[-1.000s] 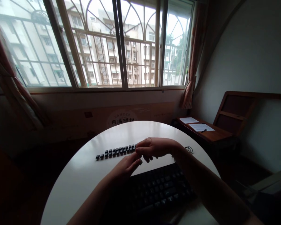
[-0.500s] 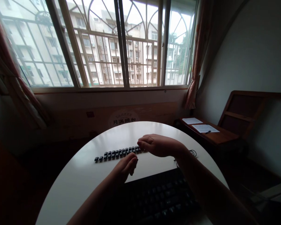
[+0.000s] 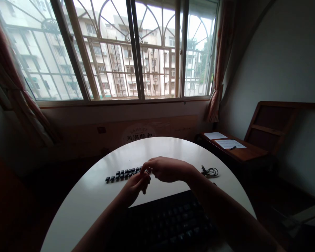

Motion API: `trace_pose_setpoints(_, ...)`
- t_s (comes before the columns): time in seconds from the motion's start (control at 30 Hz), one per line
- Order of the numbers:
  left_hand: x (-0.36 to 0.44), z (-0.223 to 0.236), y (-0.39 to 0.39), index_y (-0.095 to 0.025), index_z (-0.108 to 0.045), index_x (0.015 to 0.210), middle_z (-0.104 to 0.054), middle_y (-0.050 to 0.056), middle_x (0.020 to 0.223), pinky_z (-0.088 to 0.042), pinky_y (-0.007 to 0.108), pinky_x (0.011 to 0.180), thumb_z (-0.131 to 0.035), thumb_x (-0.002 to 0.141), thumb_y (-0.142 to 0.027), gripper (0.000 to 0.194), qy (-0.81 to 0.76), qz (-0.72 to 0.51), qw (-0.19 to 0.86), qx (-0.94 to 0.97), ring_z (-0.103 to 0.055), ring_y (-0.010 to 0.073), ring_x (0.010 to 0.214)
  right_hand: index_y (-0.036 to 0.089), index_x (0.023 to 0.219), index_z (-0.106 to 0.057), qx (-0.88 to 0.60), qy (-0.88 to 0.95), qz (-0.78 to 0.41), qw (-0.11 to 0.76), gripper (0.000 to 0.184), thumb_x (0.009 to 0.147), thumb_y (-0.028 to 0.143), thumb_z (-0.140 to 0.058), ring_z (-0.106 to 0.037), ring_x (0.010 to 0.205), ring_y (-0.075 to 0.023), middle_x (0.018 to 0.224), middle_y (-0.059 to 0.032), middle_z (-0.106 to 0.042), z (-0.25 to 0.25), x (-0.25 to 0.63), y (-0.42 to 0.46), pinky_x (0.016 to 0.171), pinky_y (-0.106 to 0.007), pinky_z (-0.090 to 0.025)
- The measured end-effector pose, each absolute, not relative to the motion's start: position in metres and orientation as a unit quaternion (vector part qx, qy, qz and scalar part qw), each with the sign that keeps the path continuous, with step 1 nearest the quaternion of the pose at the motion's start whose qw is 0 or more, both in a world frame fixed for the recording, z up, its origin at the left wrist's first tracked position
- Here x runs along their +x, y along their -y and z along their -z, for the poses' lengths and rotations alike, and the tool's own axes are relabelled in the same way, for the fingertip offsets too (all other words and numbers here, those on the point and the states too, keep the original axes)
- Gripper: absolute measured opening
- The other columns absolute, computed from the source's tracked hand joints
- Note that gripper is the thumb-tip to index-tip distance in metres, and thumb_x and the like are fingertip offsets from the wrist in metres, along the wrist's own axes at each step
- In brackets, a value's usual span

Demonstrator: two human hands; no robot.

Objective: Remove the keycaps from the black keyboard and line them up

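Observation:
My left hand (image 3: 134, 188) is closed above the white table, its thumb and fingers pressed together around something I cannot make out. My right hand (image 3: 169, 169) reaches over from the right with bent fingers, and its fingertips meet those of my left hand. A small shiny, wire-like piece (image 3: 149, 170) shows at the fingers of my right hand. Just beyond the hands, black keycaps (image 3: 126, 174) lie in two rows, their right end hidden by my fingers. Nearer to me lies a black keyboard (image 3: 173, 218), partly covered by my right forearm and deep in shadow.
A coiled dark cable (image 3: 210, 171) lies on the round white table (image 3: 76, 210), right of my hands. Beyond the table's right edge, papers (image 3: 229, 144) and a pen (image 3: 233, 148) rest on a wooden chair (image 3: 254, 152). A barred window (image 3: 136, 70) stands ahead.
My right hand has moved left and down from the right part of the keycap rows to meet my left hand. The left hand has shifted slightly left. More of the cable shows.

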State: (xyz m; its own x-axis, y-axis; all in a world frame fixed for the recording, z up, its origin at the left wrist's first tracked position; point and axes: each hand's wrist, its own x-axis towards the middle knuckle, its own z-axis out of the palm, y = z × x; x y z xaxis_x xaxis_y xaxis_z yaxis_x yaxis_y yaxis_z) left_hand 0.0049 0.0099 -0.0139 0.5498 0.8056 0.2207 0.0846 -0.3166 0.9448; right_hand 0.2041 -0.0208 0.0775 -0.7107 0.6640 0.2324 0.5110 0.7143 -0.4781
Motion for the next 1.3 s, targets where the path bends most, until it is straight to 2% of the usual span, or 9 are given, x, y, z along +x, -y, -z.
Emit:
trace_pose_setpoints(0.17, 0.005, 0.005, -0.007, -0.014, -0.06, 0.072, -0.05, -0.001, 0.061, -0.04, 0.024, 0.05, -0.061, 0.08, -0.066, 0.053, -0.305, -0.358, 0.474, 0.744, -0.046, 0.0108, 0.053, 0.015, 0.096, -0.067, -0.257, 0.923, -0.21, 0.197, 0.013, 0.093, 0.013, -0.055, -0.062, 0.076, -0.0123, 0.091, -0.0039, -0.07, -0.077, 0.208, 0.018, 0.068, -0.022, -0.045)
trace_pose_setpoints(0.3, 0.006, 0.002, -0.004, -0.014, -0.061, 0.071, -0.052, -0.001, 0.06, -0.04, 0.024, 0.052, -0.061, 0.082, -0.062, 0.049, -0.307, -0.346, 0.465, 0.755, -0.048, 0.0116, 0.054, 0.015, 0.093, -0.068, -0.227, 0.928, -0.194, 0.223, 0.007, 0.091, 0.017, -0.062, -0.06, 0.072, -0.0108, 0.084, -0.0023, -0.069, -0.076, 0.214, 0.015, 0.066, -0.021, -0.045)
trace_pose_setpoints(0.47, 0.005, 0.003, -0.005, -0.014, -0.064, 0.079, -0.05, -0.003, 0.055, -0.037, 0.024, 0.052, -0.057, 0.082, -0.066, 0.052, -0.3, -0.357, 0.46, 0.756, -0.045, 0.0117, 0.052, 0.015, 0.094, -0.068, -0.221, 0.93, -0.193, 0.224, 0.011, 0.086, 0.023, -0.071, -0.061, 0.074, -0.012, 0.084, -0.002, -0.068, -0.074, 0.214, 0.011, 0.068, -0.022, -0.047)
trace_pose_setpoints(0.67, 0.005, 0.013, -0.009, -0.014, -0.062, 0.079, -0.048, -0.002, 0.055, -0.037, 0.025, 0.051, -0.051, 0.08, -0.075, 0.062, -0.269, -0.367, 0.49, 0.743, -0.043, 0.0122, 0.052, 0.015, 0.092, -0.068, -0.226, 0.925, -0.215, 0.215, 0.01, 0.087, 0.024, -0.07, -0.062, 0.075, -0.012, 0.086, -0.002, -0.069, -0.074, 0.215, 0.009, 0.069, -0.022, -0.047)
trace_pose_setpoints(0.83, 0.005, 0.016, -0.01, -0.014, -0.061, 0.074, -0.045, -0.001, 0.057, -0.037, 0.026, 0.05, -0.04, 0.083, -0.079, 0.068, -0.286, -0.354, 0.507, 0.732, -0.042, 0.0125, 0.053, 0.018, 0.097, -0.071, -0.35, 0.89, -0.149, 0.252, 0.012, 0.086, 0.022, -0.069, -0.063, 0.079, -0.0133, 0.092, -0.0021, -0.072, -0.081, 0.249, -0.004, 0.074, -0.024, -0.047)
trace_pose_setpoints(0.97, 0.004, 0.015, -0.008, -0.015, -0.058, 0.069, -0.048, 0.0, 0.06, -0.038, 0.026, 0.053, -0.038, 0.082, -0.081, 0.071, -0.298, -0.279, 0.488, 0.772, -0.044, 0.013, 0.054, 0.016, 0.096, -0.073, -0.563, 0.798, -0.132, 0.17, 0.016, 0.08, 0.02, -0.07, -0.065, 0.083, -0.0173, 0.098, -0.0061, -0.072, -0.066, 0.281, -0.029, 0.071, -0.025, -0.046)
trace_pose_setpoints(1.07, 0.006, 0.011, -0.002, -0.016, -0.059, 0.069, -0.051, 0.001, 0.063, -0.037, 0.026, 0.055, -0.04, 0.086, -0.075, 0.064, -0.306, -0.194, 0.449, 0.817, -0.045, 0.0138, 0.058, 0.012, 0.09, -0.074, -0.612, 0.765, -0.158, 0.124, 0.015, 0.076, 0.015, -0.071, -0.066, 0.069, -0.0165, 0.09, -0.0098, -0.073, -0.04, 0.296, -0.046, 0.061, -0.023, -0.046)
trace_pose_setpoints(1.17, 0.008, 0.005, 0.005, -0.016, -0.059, 0.07, -0.053, 0.0, 0.067, -0.035, 0.025, 0.056, -0.05, 0.088, -0.064, 0.052, -0.319, -0.13, 0.377, 0.86, -0.045, 0.0138, 0.061, 0.011, 0.095, -0.074, -0.627, 0.747, -0.202, 0.09, 0.019, 0.077, 0.015, -0.07, -0.065, 0.053, -0.0117, 0.089, -0.0089, -0.074, -0.017, 0.301, -0.056, 0.055, -0.021, -0.046)
trace_pose_setpoints(1.3, 0.008, 0.002, 0.008, -0.016, -0.06, 0.07, -0.054, -0.001, 0.069, -0.032, 0.025, 0.056, -0.056, 0.087, -0.055, 0.043, -0.339, -0.098, 0.329, 0.876, -0.045, 0.0135, 0.062, 0.011, 0.099, -0.073, -0.628, 0.741, -0.227, 0.076, 0.025, 0.074, 0.014, -0.07, -0.067, 0.054, -0.011, 0.092, -0.008, -0.075, 0.003, 0.299, -0.063, 0.054, -0.018, -0.047)
